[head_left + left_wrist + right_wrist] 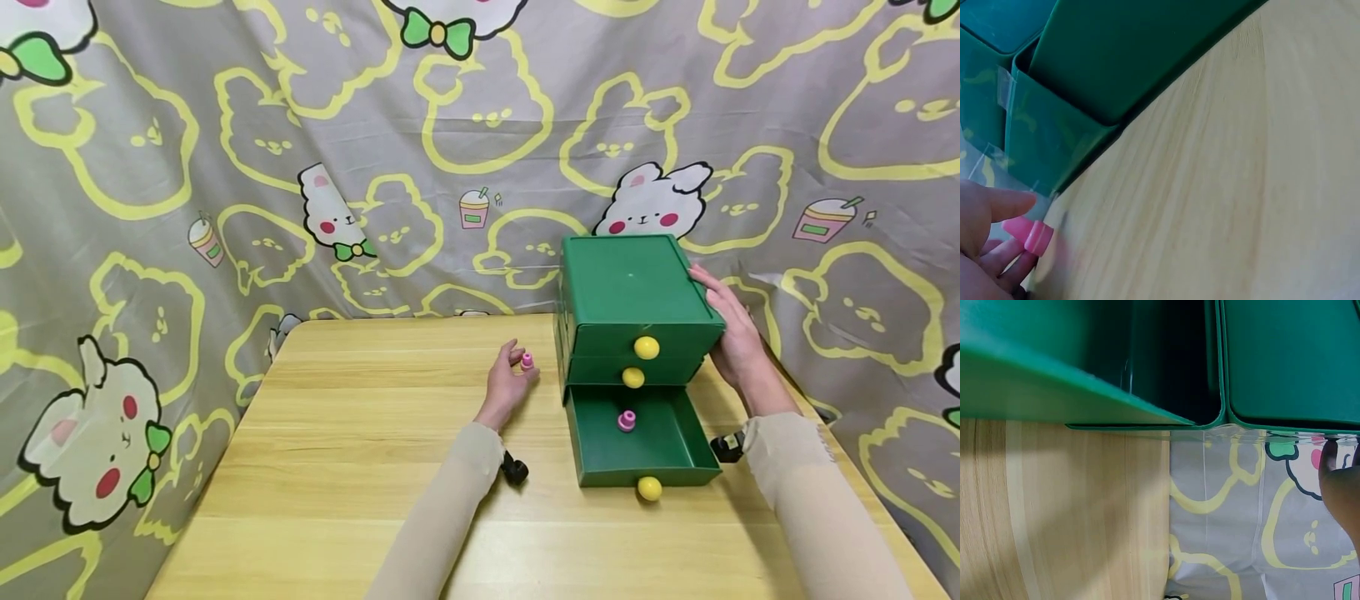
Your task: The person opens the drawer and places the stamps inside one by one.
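My left hand (507, 385) is over the wooden table, left of a green drawer cabinet (637, 279). Between its thumb and fingers it holds a small pink stepped plug (1037, 237). A second pink plug (627, 421) lies inside the pulled-out bottom drawer (647, 478). On the cabinet's right side rests my right hand (735, 337), its fingers extended along the wall near the top edge. Most of that hand is outside the right wrist view, where only part of the thumb and fingers (1342, 487) shows against the cabinet.
The two upper drawers are closed, with yellow knobs (647, 347) on their fronts. Another yellow knob (649, 488) juts from the bottom drawer toward the front. A patterned grey curtain (390, 150) hangs behind the wooden table (345, 450).
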{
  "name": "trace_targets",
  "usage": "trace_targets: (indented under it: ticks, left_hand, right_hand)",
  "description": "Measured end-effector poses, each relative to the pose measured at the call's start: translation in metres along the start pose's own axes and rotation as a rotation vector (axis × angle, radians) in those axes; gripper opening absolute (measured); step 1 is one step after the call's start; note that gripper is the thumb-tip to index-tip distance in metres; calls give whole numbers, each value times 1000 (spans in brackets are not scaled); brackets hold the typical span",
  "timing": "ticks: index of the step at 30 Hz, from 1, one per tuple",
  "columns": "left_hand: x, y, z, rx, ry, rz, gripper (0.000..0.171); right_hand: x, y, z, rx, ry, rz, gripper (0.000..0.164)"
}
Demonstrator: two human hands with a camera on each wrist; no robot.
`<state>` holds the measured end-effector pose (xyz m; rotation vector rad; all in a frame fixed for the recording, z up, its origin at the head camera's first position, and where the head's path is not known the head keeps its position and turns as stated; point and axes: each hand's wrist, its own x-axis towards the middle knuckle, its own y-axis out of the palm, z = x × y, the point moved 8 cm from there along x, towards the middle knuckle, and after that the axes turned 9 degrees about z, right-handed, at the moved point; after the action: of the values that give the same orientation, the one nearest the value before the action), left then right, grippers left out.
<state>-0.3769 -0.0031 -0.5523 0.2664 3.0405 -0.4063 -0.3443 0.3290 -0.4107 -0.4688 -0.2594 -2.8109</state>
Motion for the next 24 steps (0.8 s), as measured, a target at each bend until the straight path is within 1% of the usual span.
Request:
trace_targets:
  ticks: [4,10,12,16,20,24]
  left_hand:
    - [1,1,0,35,-6,15,66]
    - [0,1,-3,121,14,16,32]
    - [0,0,-3,134,22,15,25]
    - [2,-1,-2,140,38,11,20]
    - [2,-1,-1,140,51,14,20]
    - [1,-2,0,121,63,27,22]
  right_hand:
    - [-1,0,0,-3,2,-2,49]
    - [-1,1,0,2,-5,-2,49]
    - [-1,1,0,5,-8,-3,49]
    - [-1,1,1,6,-15,-3,48]
    - [-1,1,1,4,-16,1,49]
    - [-1,2,2,3,-18,7,49]
